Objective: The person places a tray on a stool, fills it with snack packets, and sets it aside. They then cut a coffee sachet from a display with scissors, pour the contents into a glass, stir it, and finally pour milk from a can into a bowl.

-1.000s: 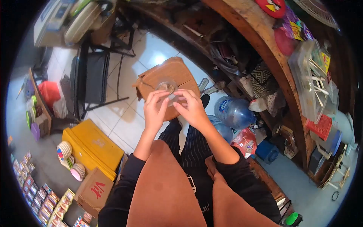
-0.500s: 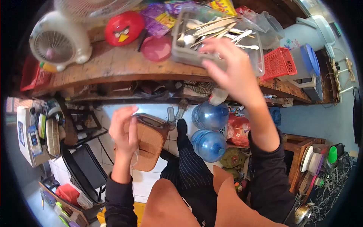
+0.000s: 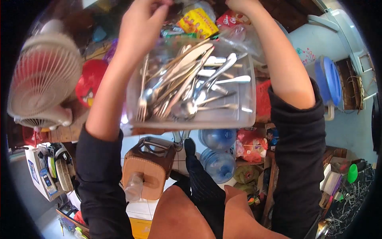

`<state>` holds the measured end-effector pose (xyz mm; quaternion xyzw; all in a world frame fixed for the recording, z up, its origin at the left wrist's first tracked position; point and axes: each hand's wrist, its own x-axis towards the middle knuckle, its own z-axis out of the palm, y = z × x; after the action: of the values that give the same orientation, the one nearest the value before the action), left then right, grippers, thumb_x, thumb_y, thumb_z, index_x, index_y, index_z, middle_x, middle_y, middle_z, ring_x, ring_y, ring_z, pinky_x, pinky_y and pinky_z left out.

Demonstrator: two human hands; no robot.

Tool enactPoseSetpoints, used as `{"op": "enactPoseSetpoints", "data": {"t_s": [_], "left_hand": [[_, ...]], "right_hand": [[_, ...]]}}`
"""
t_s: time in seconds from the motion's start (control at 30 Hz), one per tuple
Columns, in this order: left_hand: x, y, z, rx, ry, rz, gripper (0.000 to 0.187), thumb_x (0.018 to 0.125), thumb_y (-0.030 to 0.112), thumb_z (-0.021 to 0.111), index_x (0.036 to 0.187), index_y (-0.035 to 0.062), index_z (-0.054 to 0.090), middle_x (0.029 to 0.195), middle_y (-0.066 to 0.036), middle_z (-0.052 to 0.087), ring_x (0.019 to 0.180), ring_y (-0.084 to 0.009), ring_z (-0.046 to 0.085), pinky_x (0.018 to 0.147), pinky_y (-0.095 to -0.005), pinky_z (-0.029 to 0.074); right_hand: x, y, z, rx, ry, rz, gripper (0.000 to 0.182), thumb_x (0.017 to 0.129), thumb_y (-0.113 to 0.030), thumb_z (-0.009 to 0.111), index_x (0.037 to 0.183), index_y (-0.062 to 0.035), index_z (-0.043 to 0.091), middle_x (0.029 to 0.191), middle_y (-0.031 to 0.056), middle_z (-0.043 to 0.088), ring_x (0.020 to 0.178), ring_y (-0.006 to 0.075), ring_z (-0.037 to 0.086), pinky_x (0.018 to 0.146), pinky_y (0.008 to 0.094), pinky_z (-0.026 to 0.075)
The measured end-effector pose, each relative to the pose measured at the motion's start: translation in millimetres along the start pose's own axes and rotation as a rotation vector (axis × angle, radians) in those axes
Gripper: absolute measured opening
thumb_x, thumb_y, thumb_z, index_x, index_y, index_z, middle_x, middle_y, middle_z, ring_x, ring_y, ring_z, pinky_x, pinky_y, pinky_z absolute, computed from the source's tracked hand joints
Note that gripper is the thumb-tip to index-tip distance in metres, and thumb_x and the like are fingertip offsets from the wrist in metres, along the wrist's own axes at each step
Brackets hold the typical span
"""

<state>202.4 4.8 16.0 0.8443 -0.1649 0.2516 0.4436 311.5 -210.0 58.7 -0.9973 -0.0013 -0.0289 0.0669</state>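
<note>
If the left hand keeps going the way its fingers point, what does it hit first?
Likely the yellow packet: the left hand reaches up past the cutlery tray, fingertips aimed right toward the packets behind it. Depth is unclear, so it may pass in front.

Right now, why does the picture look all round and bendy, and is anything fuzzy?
In the head view a fisheye lens curves everything, with black corners around the circle; the fan and blue-lidded jug bulge at the sides. The left hand looks slightly blurred, while the cutlery tray stays sharp, with bright glints on the spoons.

Shiny metal cutlery [image 3: 187, 85], clear plastic tray [image 3: 191, 119]
</note>
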Motion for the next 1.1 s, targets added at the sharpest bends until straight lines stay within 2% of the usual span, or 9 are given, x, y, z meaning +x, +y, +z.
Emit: {"op": "enactPoseSetpoints", "data": {"t_s": [0.1,0.17,0.33,0.4,0.47,0.5,0.63,0.87,1.1], "left_hand": [[49.6,19.6,47.2,0.241,-0.029,0.281,0.011,0.075,0.005,0.05,0.081,-0.0011,0.058,0.089,-0.019,0.055,0.088,-0.0367,0.053,0.078,-0.0395,0.044],[68.7,6.3,72.4,0.346,-0.206,0.354,0.014,0.074,0.005,0.05,0.082,0.0006,0.06,0.091,-0.018,0.057,0.089,-0.0364,0.054,0.077,-0.0403,0.044],[106.7,-54.2,97.2,0.389,-0.337,0.248,0.019,0.074,0.01,0.048,0.087,0.0017,0.058,0.097,-0.019,0.057,0.092,-0.0352,0.054,0.078,-0.0388,0.044],[132.3,-103.0,94.0,0.173,-0.213,0.565,0.023,0.08,0.016,0.042,0.087,0.0,0.057,0.098,-0.02,0.058,0.093,-0.0319,0.056,0.08,-0.0379,0.044],[133.9,-44.7,105.9,-0.713,0.138,-0.725,0.027,0.085,0.019,0.04,0.083,-0.0012,0.058,0.099,-0.022,0.059,0.095,-0.0295,0.057,0.082,-0.0376,0.043],[136.0,-32.9,105.0,-0.508,0.123,-0.815,0.028,0.087,0.02,0.043,0.085,-0.001,0.061,0.103,-0.022,0.059,0.098,-0.0284,0.057,0.083,-0.0382,0.043],[174.8,-172.4,144.7,0.572,-0.386,-0.149,0.015,0.082,0.008,0.057,0.093,0.0028,0.066,0.097,-0.007,0.059,0.091,-0.0147,0.055,0.076,-0.0264,0.044],[163.6,-126.8,142.5,0.418,-0.292,-0.18,0.018,0.083,0.012,0.054,0.094,0.0017,0.064,0.1,-0.011,0.059,0.094,-0.019,0.056,0.079,-0.03,0.044],[155.6,-84.4,125.4,0.261,-0.139,-0.267,0.023,0.084,0.016,0.05,0.095,0.0004,0.063,0.103,-0.016,0.06,0.097,-0.0239,0.056,0.083,-0.0343,0.043]], "right_hand": [[50.5,6.7,24.8,-0.233,-0.087,-0.17,0.025,0.074,-0.017,0.058,0.093,-0.0051,0.067,0.09,0.0194,0.064,0.081,0.0314,0.064,0.073,0.0401,0.05],[48.2,-10.2,15.0,-0.086,-0.479,0.077,0.03,0.077,-0.016,0.055,0.103,-0.0062,0.064,0.105,0.0147,0.062,0.095,0.0263,0.062,0.08,0.0393,0.048],[80.5,-16.0,41.9,-0.142,-0.39,-0.123,0.033,0.08,-0.019,0.051,0.109,-0.0082,0.061,0.114,0.0123,0.057,0.101,0.0242,0.058,0.082,0.0391,0.047],[92.7,-8.1,57.7,-0.181,-0.342,-0.201,0.034,0.082,-0.02,0.049,0.112,-0.0091,0.06,0.119,0.0111,0.055,0.105,0.0231,0.057,0.084,0.039,0.047],[103.5,-4.7,70.7,-0.226,-0.285,-0.28,0.035,0.083,-0.021,0.047,0.115,-0.0101,0.058,0.124,0.0099,0.052,0.108,0.022,0.055,0.085,0.0389,0.046],[115.9,-6.0,87.2,-0.229,-0.281,-0.277,0.035,0.083,-0.021,0.047,0.115,-0.0101,0.058,0.124,0.0099,0.052,0.108,0.022,0.055,0.085,0.0389,0.046],[128.5,-24.1,117.5,-0.032,-0.128,-0.086,0.041,0.09,-0.035,0.034,0.126,-0.0219,0.049,0.134,0.0031,0.043,0.122,0.0182,0.042,0.096,0.034,0.039],[80.5,-54.1,55.2,0.203,-0.583,0.395,0.04,0.09,-0.034,0.034,0.125,-0.0208,0.05,0.134,0.0034,0.043,0.124,0.0178,0.04,0.098,0.0337,0.036],[66.4,-33.2,61.2,0.345,-0.299,0.13,0.041,0.089,-0.033,0.04,0.124,-0.0159,0.051,0.133,0.0042,0.045,0.119,0.0216,0.046,0.094,0.0378,0.04]]}}
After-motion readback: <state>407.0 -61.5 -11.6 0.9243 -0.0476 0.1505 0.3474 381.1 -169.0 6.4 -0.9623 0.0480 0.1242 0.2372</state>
